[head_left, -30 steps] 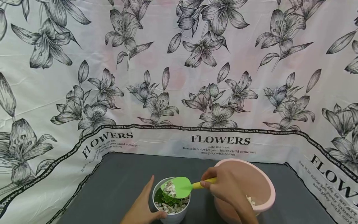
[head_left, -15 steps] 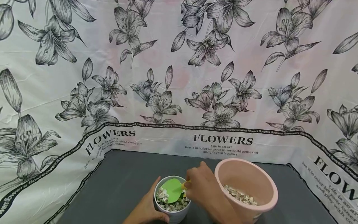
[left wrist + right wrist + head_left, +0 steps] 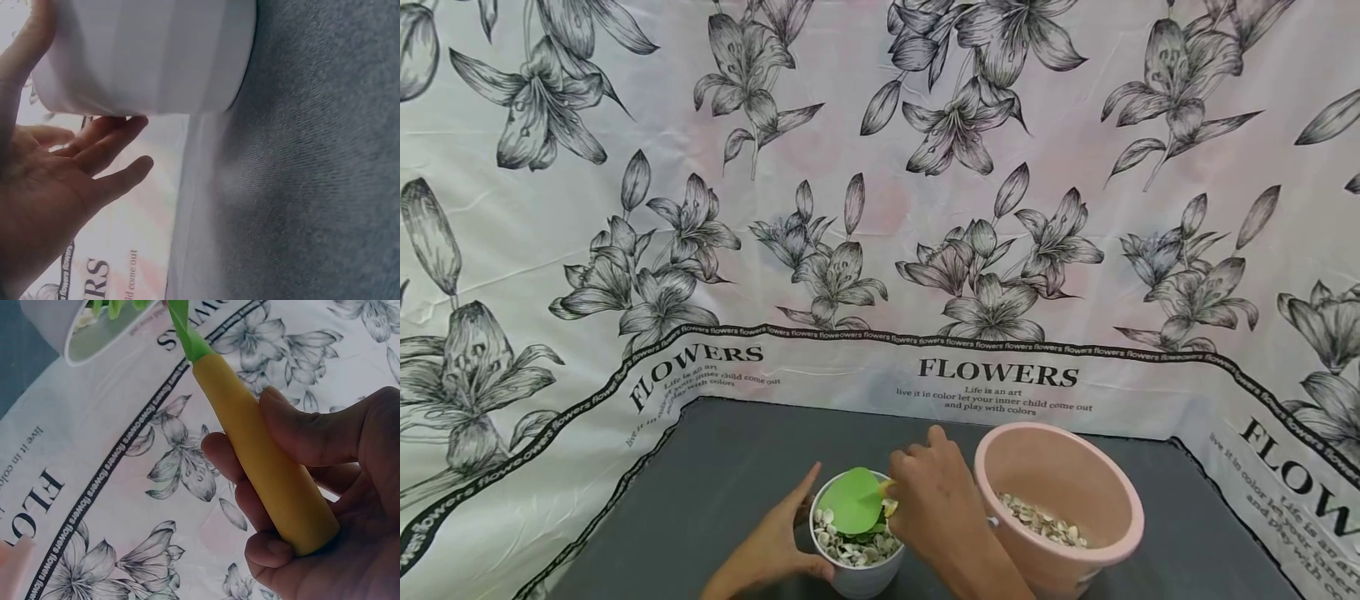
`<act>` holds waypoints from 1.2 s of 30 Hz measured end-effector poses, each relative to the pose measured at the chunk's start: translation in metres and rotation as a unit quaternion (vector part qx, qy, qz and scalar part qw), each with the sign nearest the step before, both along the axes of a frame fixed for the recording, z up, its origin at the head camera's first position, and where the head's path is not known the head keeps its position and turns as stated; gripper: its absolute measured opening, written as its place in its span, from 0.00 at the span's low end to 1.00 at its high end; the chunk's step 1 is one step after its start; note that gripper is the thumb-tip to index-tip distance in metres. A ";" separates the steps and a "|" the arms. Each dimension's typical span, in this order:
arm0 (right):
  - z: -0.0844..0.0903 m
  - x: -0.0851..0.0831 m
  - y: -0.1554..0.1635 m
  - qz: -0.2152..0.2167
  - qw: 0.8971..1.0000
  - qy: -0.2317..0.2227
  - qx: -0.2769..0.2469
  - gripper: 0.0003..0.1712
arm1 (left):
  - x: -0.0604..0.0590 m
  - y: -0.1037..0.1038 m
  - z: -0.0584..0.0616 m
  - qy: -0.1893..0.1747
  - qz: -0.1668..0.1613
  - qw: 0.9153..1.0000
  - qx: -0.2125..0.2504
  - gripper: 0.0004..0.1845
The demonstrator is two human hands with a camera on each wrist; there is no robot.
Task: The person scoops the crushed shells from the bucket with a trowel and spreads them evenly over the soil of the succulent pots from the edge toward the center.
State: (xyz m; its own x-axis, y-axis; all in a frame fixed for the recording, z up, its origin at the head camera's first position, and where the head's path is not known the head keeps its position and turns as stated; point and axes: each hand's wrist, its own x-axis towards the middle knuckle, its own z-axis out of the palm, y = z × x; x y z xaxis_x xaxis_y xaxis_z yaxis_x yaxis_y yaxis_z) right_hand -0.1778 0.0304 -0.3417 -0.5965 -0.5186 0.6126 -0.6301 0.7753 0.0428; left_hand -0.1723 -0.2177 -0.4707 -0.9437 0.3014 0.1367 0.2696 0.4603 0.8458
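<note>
While a lily-printed cloth backdrop (image 3: 880, 208) walls the grey table (image 3: 715, 492), I see my right hand (image 3: 936, 508) clenching the green-bladed yellow-handled scoop (image 3: 852, 500) over the pebble-filled white pot (image 3: 850, 575); my left hand (image 3: 775, 546) cradles it, fingers relaxed.

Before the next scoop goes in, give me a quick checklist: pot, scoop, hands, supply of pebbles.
1. White pot steadied: ok. The left hand rests against its side, fingers straight.
2. Pot upright on the grey table: ok.
3. Scoop firmly held: ok. The right hand grips the yellow handle, fingers and thumb curled round it.
4. Scoop over the pot, not beside it: ok. The green blade sits above the pot's mouth.
5. Pebbles left in the pink pot: ok. A layer shows on its bottom.
6. Green plant in the white pot undamaged: cannot tell. The scoop blade covers most of it.
</note>
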 end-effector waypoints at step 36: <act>0.012 -0.002 0.141 -0.170 0.959 -0.145 -0.174 0.10 | -0.012 0.049 0.047 0.082 0.031 0.996 -0.028 0.44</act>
